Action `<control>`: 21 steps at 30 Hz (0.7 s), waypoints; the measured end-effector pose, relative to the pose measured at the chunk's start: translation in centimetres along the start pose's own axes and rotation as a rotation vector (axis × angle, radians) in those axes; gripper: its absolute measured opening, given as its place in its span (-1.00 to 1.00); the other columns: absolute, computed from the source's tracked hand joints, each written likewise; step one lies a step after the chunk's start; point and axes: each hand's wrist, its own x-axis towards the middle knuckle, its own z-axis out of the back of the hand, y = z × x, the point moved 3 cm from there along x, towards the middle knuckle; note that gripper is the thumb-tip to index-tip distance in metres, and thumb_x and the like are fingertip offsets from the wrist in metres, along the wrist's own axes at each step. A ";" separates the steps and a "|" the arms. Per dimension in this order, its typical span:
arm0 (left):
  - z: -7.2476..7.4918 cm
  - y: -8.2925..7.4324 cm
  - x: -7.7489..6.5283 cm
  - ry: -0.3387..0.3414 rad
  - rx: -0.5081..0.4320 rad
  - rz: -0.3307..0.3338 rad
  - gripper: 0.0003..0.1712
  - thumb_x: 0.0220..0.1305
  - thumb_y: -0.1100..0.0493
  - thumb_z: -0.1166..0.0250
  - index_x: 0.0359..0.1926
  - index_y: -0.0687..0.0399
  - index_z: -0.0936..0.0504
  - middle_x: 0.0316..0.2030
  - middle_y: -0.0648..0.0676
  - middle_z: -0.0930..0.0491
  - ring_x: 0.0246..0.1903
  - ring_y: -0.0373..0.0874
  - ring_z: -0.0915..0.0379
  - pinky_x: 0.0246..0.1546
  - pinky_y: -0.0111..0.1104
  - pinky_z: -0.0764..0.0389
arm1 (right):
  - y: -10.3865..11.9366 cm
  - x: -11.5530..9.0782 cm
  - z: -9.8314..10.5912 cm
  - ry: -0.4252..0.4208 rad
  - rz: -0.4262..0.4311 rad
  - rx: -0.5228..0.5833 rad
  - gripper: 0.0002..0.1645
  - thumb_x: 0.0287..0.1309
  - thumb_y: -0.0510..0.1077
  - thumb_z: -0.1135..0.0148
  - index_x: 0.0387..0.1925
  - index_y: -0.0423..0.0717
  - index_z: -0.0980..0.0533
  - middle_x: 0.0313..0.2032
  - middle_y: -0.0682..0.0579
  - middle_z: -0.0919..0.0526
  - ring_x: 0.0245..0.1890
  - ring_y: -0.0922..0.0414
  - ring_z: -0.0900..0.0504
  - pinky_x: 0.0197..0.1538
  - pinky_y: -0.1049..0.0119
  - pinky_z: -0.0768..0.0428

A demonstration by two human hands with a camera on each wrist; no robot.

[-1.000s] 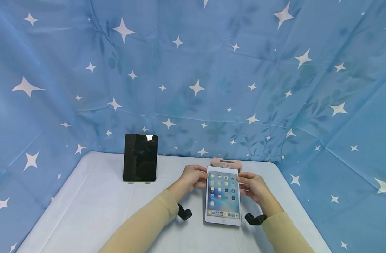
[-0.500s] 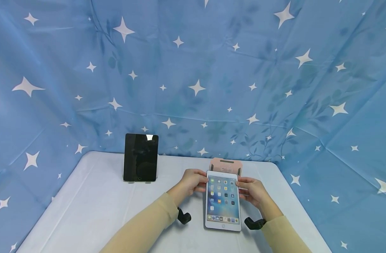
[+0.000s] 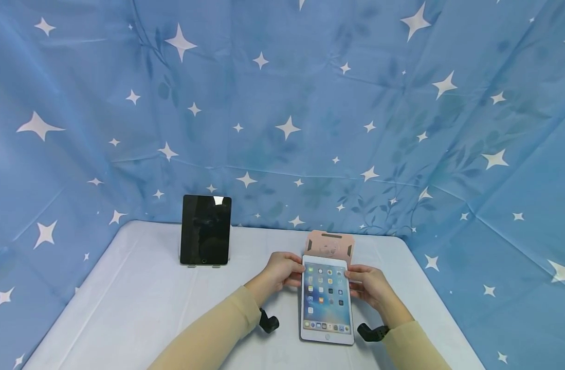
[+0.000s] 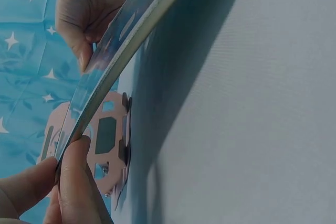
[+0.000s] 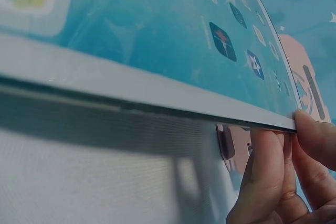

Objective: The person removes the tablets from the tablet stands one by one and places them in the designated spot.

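A white-framed tablet [image 3: 327, 298] with app icons on its screen is held between both hands, tilted, its far end raised. My left hand [image 3: 282, 271] pinches the upper left edge, thumb on the front and fingers behind, as the left wrist view shows. On the opposite edge my right hand [image 3: 369, 285] pinches the tablet the same way. Just behind the tablet stands a pink tablet stand [image 3: 330, 244] with dark pads and cut-outs, its lower part hidden in the head view. In the left wrist view more of the stand [image 4: 107, 132] shows, apart from the tablet.
A second tablet [image 3: 205, 231], black-screened, leans upright on a stand at the back left of the white table [image 3: 139, 298]. A blue curtain [image 3: 282, 103] with white stars hangs behind the table and along its sides.
Both hands have drawn the white tablet a little toward the person. More of the pink stand behind it now shows. The black tablet has stayed put.
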 end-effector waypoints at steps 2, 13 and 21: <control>0.0 0.2 0.0 0.001 0.001 0.000 -0.81 0.28 0.41 -0.44 -0.09 0.24 -0.72 -0.38 0.12 -0.73 -0.49 -0.17 -0.68 -0.41 -0.28 -0.86 | -0.1 0.0 0.0 -0.001 -0.004 0.004 -0.55 0.34 -0.16 -0.47 0.21 -0.19 -0.64 -0.28 0.04 -0.82 -0.35 0.11 -0.71 -0.38 0.37 -0.76; -0.2 0.8 -0.4 0.010 0.005 -0.007 -0.82 0.26 0.44 -0.43 -0.12 0.25 -0.70 -0.42 0.09 -0.71 -0.53 -0.18 -0.66 -0.47 -0.32 -0.83 | -0.9 -0.4 0.0 0.004 -0.017 -0.012 -0.56 0.36 -0.16 -0.46 0.21 -0.19 -0.64 -0.26 0.01 -0.83 -0.37 0.10 -0.72 -0.38 0.39 -0.75; -0.3 1.3 -0.7 0.011 0.015 0.008 -0.83 0.26 0.44 -0.43 -0.14 0.23 -0.70 -0.45 0.09 -0.70 -0.54 -0.18 -0.65 -0.47 -0.32 -0.83 | -1.3 -0.6 0.0 0.003 -0.012 -0.023 -0.64 0.38 -0.18 -0.43 0.15 -0.18 -0.68 -0.30 -0.01 -0.83 -0.40 0.10 -0.71 -0.40 0.39 -0.74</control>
